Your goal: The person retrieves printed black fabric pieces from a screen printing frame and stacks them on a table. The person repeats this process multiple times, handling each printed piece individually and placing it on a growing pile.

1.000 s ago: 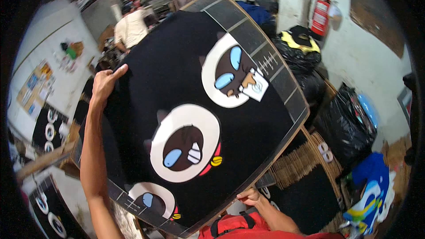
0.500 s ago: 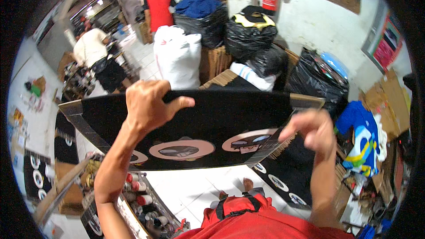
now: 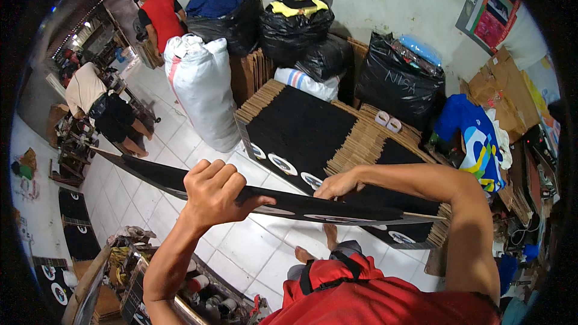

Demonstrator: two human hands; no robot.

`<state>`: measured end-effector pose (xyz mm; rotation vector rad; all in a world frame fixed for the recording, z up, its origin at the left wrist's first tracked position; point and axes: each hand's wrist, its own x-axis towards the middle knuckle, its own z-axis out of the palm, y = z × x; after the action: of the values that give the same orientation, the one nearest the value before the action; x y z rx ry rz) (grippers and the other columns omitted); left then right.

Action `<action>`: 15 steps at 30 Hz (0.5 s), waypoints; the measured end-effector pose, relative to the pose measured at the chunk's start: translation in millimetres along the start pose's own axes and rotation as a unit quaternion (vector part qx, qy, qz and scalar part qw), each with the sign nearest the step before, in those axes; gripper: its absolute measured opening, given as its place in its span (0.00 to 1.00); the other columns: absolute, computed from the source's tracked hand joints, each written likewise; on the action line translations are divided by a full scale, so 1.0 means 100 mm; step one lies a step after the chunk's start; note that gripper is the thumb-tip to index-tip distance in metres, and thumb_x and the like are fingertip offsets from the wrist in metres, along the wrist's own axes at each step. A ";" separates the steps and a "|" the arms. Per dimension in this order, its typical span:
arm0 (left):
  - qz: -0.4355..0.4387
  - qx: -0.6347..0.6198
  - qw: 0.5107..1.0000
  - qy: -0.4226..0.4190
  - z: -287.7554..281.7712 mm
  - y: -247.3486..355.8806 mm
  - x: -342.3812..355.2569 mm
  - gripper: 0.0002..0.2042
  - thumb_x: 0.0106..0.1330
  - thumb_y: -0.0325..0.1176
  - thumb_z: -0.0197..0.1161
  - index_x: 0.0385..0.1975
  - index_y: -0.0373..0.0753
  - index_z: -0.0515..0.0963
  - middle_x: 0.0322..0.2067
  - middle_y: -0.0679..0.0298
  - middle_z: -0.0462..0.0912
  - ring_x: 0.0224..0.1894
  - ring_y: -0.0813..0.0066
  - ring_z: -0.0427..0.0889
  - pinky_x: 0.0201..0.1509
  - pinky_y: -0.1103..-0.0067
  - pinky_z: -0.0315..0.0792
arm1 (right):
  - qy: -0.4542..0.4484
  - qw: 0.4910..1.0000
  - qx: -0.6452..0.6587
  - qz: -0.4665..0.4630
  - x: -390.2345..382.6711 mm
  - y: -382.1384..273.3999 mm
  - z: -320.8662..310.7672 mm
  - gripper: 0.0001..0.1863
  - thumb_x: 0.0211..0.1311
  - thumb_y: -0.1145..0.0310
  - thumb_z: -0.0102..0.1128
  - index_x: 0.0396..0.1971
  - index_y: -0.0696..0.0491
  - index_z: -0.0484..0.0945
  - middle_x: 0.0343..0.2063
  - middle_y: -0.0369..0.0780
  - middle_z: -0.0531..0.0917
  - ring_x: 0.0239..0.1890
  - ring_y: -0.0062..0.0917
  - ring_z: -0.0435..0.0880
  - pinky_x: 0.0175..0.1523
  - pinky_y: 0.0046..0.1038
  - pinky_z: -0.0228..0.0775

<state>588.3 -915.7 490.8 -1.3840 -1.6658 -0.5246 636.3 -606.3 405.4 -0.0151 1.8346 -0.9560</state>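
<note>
A long board covered in black fabric (image 3: 159, 174) with round character prints is held nearly edge-on before me. My left hand (image 3: 217, 195) is closed on the upper edge, thumb lying along it to the right. On the board's far side is my right hand (image 3: 340, 185), arm reaching over the right part, fingers curled and partly hidden; what they hold, if anything, I cannot make out. Just beyond stands a stack of similar black-covered boards (image 3: 301, 114), round prints along its near side. Another such stack (image 3: 409, 159) lies to its right, partly under my right arm.
A white sack (image 3: 201, 93) and black plastic bags (image 3: 295, 30) stand behind the stacks. White slippers (image 3: 388, 121) rest on the board ends. Paint containers (image 3: 195, 283) crowd a rack at lower left. Two people (image 3: 162, 21) work at far left. A blue printed cloth (image 3: 472, 138) hangs at right.
The board has tipped from showing its printed face to nearly edge-on, and sits lower. My right hand has moved left from the board's right end to behind its middle. The view has turned right.
</note>
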 end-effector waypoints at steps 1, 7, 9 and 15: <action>0.000 -0.011 1.000 0.006 0.04 0.02 0.01 0.27 0.39 0.52 0.72 0.08 0.44 0.58 0.09 0.71 0.57 0.11 0.78 0.58 0.17 0.80 0.50 | 0.002 1.000 0.013 0.002 0.00 0.07 0.01 0.16 0.62 0.57 0.50 0.40 0.52 0.77 0.31 0.31 0.77 0.31 0.13 0.73 0.33 0.19 0.68; 0.010 -0.038 0.999 -0.008 0.29 0.12 0.09 0.28 0.38 0.53 0.72 0.08 0.45 0.57 0.09 0.71 0.56 0.11 0.78 0.57 0.17 0.81 0.49 | 0.026 0.997 0.078 -0.009 -0.18 0.43 0.05 0.13 0.46 0.66 0.69 0.23 0.57 0.74 0.19 0.34 0.75 0.19 0.16 0.71 0.20 0.21 0.60; 0.009 -0.060 0.998 -0.008 0.35 0.16 0.15 0.28 0.37 0.53 0.72 0.08 0.45 0.57 0.09 0.71 0.56 0.11 0.77 0.57 0.17 0.81 0.49 | 0.077 0.988 0.115 -0.069 -0.31 0.46 0.02 0.18 0.45 0.65 0.70 0.32 0.62 0.76 0.26 0.38 0.79 0.26 0.20 0.76 0.28 0.24 0.68; 0.014 -0.092 0.996 -0.014 0.44 0.18 0.32 0.28 0.36 0.53 0.73 0.08 0.45 0.58 0.09 0.70 0.58 0.11 0.76 0.58 0.17 0.80 0.50 | 0.302 0.927 0.126 -0.184 -0.98 0.24 -0.18 0.14 0.53 0.66 0.65 0.36 0.59 0.77 0.30 0.34 0.80 0.33 0.17 0.75 0.40 0.21 0.68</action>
<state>589.8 -858.0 490.4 -1.5519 -1.6520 -0.6596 678.2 -538.2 469.3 0.1079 2.2991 -1.5914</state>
